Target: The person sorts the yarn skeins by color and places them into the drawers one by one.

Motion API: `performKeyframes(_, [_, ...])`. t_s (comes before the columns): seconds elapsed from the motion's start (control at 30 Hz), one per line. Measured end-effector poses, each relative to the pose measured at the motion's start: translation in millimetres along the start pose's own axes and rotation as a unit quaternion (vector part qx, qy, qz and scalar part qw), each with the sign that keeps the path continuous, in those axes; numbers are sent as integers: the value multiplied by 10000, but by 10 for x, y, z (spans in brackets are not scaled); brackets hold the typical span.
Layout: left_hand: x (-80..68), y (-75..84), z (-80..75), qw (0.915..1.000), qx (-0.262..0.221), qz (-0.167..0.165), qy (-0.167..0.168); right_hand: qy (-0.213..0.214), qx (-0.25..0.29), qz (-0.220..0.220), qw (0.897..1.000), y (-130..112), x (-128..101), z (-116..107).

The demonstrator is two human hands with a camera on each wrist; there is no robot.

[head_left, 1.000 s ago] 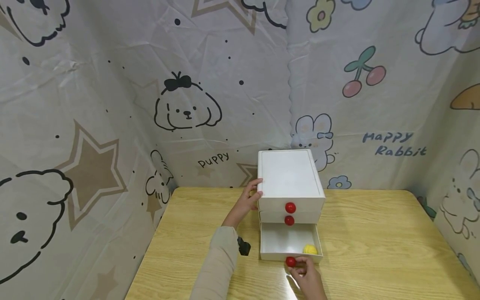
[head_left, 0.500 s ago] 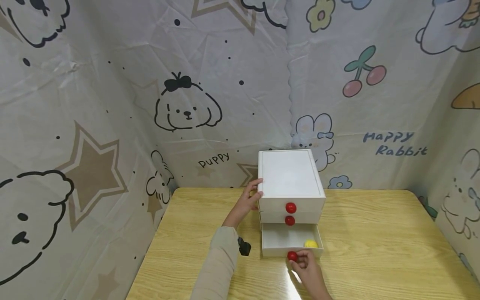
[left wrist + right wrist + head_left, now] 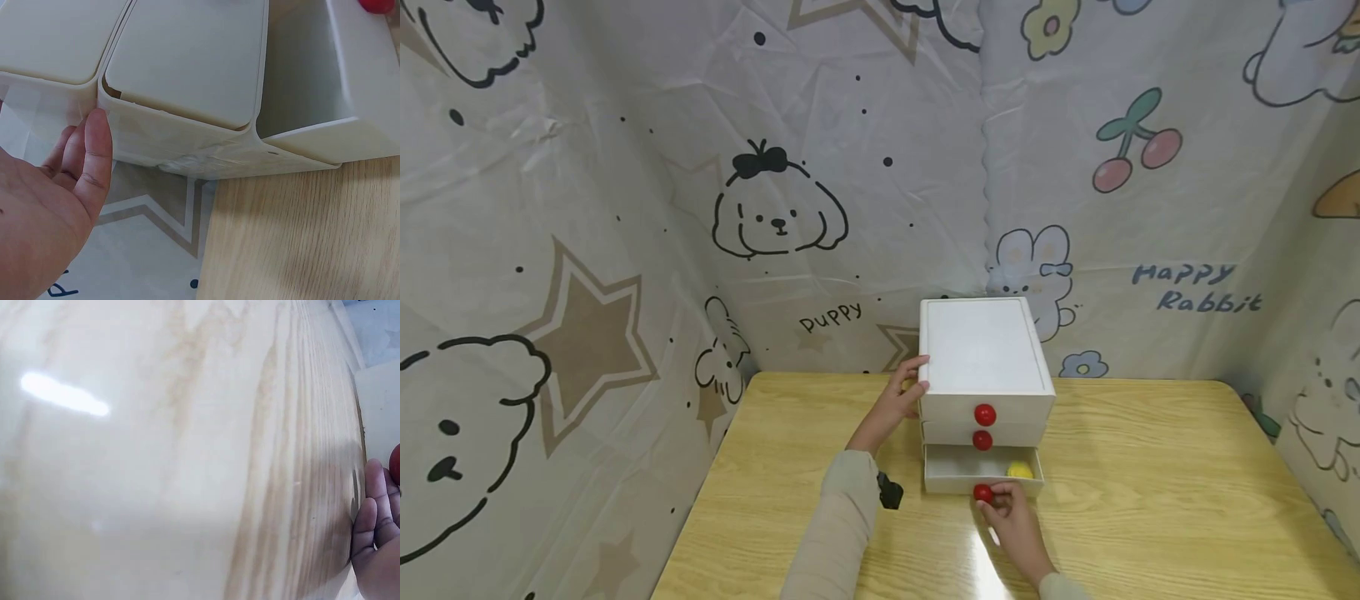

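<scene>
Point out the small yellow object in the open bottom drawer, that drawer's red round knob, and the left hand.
Small yellow object (image 3: 1019, 471), head view, on its rounded top.
Red round knob of the bottom drawer (image 3: 982, 493), head view, on its front face.
Left hand (image 3: 898, 398), head view, on its back.

The word "puppy" is printed on the backdrop cloth (image 3: 827, 317) at centre; "Happy Rabbit" is printed on the cloth at right.
</scene>
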State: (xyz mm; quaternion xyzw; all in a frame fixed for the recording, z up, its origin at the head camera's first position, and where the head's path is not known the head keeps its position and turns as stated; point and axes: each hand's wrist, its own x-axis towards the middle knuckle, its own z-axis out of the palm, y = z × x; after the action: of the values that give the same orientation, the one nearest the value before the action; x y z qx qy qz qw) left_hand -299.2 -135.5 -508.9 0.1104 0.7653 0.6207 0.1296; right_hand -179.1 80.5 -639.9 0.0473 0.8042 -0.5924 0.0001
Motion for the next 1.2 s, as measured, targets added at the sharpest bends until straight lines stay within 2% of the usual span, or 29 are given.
performKeyframes(0.43, [-12, 14, -12, 9999, 113, 73, 49, -161, 206, 39, 9997, -38, 145, -6])
performKeyframes(0.6, [-1, 7, -16, 9999, 113, 79, 28, -82, 402, 207, 9989, -46, 221, -18])
performKeyframes(0.73, [7, 10, -17, 10000, 22, 55, -43, -153, 357, 384, 9985, -50, 248, -33])
performKeyframes(1.0, [-177, 300, -14, 9998, 5, 36, -192, -246, 251, 509, 9981, -39, 339, -40])
performKeyframes(1.13, [-196, 331, -19, 9998, 36, 44, -171, -213, 141, 415, 9988, -71, 387, -28])
performKeyframes(1.2, [-170, 292, -22, 9999, 22, 50, -157, -197, 83, 434, 9988, -95, 402, -25])
